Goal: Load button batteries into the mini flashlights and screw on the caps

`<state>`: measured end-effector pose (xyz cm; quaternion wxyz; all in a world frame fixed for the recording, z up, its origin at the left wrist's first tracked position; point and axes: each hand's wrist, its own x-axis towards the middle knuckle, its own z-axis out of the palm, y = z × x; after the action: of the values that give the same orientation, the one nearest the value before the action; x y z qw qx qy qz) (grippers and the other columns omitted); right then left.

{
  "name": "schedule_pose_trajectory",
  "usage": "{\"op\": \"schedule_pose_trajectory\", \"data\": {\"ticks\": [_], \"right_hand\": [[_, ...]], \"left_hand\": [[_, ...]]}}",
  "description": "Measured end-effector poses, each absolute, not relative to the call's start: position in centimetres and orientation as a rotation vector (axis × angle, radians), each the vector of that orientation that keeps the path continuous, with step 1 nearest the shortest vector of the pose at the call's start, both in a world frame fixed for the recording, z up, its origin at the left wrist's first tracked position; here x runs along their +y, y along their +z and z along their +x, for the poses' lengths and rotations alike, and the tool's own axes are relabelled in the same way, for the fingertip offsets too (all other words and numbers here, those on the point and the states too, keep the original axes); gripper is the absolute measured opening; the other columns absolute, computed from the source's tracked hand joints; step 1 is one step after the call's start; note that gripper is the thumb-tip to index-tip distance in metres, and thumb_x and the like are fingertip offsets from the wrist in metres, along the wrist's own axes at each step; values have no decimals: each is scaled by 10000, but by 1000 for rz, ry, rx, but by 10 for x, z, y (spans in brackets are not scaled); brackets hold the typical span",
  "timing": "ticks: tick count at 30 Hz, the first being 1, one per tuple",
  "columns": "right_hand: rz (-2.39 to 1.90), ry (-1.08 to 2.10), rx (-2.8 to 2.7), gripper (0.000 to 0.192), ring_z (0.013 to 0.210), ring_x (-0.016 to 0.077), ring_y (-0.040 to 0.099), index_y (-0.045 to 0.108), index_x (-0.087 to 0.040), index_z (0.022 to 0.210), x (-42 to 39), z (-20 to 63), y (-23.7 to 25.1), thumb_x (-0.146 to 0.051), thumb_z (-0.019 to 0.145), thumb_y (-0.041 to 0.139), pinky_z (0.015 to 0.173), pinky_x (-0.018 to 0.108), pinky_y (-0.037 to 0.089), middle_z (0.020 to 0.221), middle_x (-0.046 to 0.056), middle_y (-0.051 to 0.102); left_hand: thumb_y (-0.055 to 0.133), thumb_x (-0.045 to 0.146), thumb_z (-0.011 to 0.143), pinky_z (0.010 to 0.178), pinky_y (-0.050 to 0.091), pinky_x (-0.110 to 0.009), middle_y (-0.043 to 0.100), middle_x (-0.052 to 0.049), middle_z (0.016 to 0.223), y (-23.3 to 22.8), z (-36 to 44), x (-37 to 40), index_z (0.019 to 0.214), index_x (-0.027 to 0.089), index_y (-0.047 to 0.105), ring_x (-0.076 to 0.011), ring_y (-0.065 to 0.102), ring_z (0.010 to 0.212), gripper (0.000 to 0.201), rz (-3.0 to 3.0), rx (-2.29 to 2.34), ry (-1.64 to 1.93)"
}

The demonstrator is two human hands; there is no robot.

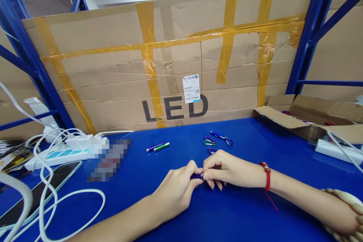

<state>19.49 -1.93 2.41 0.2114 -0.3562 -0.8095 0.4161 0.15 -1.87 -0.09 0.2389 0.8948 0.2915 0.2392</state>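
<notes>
My left hand (179, 187) is closed around a small dark purple metal tube (196, 176) that looks like a mini flashlight; most of it is hidden by the fingers. My right hand (231, 170) meets it from the other side, thumb and forefinger pinching its silver end. Just beyond the right hand lies a dark red carabiner (211, 151), partly covered by that hand. Farther back are a green carabiner (209, 143) and a purple one beside it. A blue mini flashlight (217, 135) lies there with a blue carabiner (229, 142) at its end.
Purple (154, 148) and green (162, 146) tubes lie together on the blue table (238, 215). At left are white cables, a power strip (68, 153), a phone (42, 191) and a blurred flat item. An open carton (309, 115) stands right; a cardboard wall (119, 79) closes the back.
</notes>
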Motion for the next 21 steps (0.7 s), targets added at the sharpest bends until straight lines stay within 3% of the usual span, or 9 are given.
{"op": "schedule_pose_trajectory", "data": {"ticks": [5,10,21], "right_hand": [[-1024,1171,-2190,525,404,55,430,495,-117,572,-22,190,24,-562,842,431,406,159,327,515,1,483],[-1008,1174,-2150,575,388,57,404,449,-131,541,-23,187,23,-626,829,400,408,174,303,481,-19,426],[-1091,1001,-2160,558,426,66,450,520,-123,588,-18,187,16,-593,855,382,439,173,366,569,22,543]], "left_hand": [[356,190,903,726,427,-249,634,-66,982,-2,3,-17,889,182,450,-166,598,834,96,2471,807,720],[353,186,909,742,421,-230,624,-32,911,-2,3,-17,917,189,475,-150,588,837,123,2470,810,798],[318,165,927,745,389,-196,610,18,960,3,5,-17,950,220,494,-116,556,824,186,2471,864,732]]}}
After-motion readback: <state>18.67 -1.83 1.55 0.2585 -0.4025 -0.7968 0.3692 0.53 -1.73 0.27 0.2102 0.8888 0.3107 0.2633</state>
